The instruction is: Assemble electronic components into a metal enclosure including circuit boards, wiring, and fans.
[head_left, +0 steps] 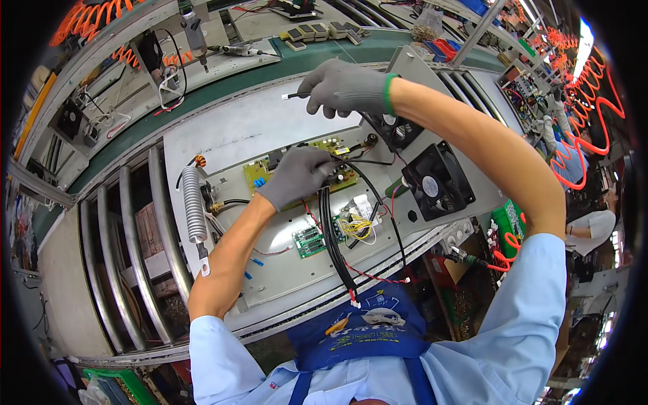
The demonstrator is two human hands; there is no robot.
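My right hand (347,88), in a grey glove with a green cuff, is raised above the far side of a metal chassis (277,239). Its fingers are closed on a black cable, whose white plug (285,96) sticks out to the left. My left hand (300,177), also gloved in grey, is low over a yellow-green circuit board (347,177). Its fingers are closed at black cables beside the board and partly hide them. From under that hand a bundle of black cables (329,233) runs toward me, ending in a small white connector (356,303).
Two black fans (437,182) stand at the chassis's right. A small green board (309,241) and yellow wires (359,228) lie near its front; a silver coil (193,202) is at left. Metal rollers (138,253) flank it. A power screwdriver (194,34) hangs at upper left.
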